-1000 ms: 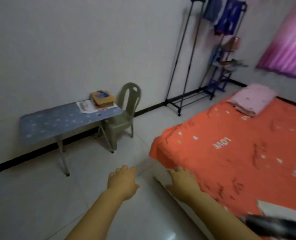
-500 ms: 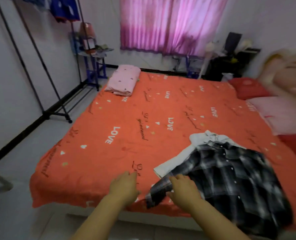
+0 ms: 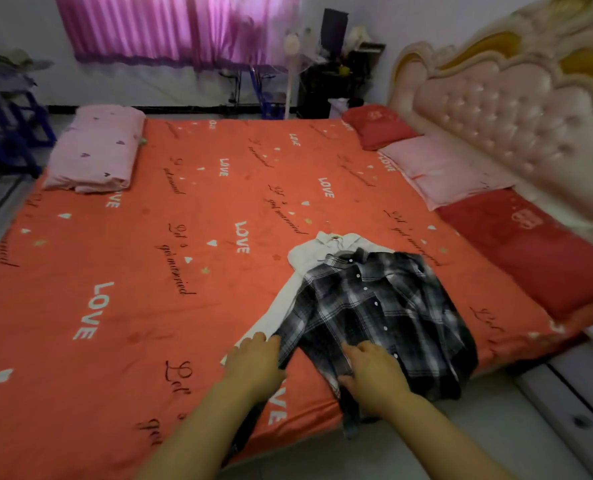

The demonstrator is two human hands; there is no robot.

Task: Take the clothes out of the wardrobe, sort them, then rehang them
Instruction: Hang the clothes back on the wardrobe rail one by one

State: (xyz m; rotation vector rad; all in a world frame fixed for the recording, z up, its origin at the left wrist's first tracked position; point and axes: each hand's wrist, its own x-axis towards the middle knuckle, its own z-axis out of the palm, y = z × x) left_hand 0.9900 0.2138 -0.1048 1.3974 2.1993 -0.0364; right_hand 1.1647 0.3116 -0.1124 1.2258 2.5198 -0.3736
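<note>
Since the clothes must be sorted before they go back on hangers, two garments are laid out flat on the bed (image 3: 142,278), which serves as the sorting surface. The plaid shirt (image 3: 374,306) lies buttoned-side up at the near edge of the bed, collar pointing away from the person and one sleeve trailing over the mattress edge toward the floor. It sits on top of a white garment (image 3: 322,249), of which only the collar and a strip along the left side show. In my judgement, the stacking suggests that separation of the pair is the step in hand.

The left hand (image 3: 253,363) rests palm down where the plaid sleeve meets the white strip. Its fingers (image 3: 258,341) lie straight and close together, touching cloth and gripping nothing. The right hand (image 3: 374,377) lies on the lower hem of the plaid shirt, fingers loosely extended over the fabric. Its thumb sits low at the hem, and it cannot be told whether cloth is pinched beneath it.

A folded pink quilt (image 3: 97,154) occupies the far left corner of the bed, well apart from the garments. No hanger is visible.
</note>
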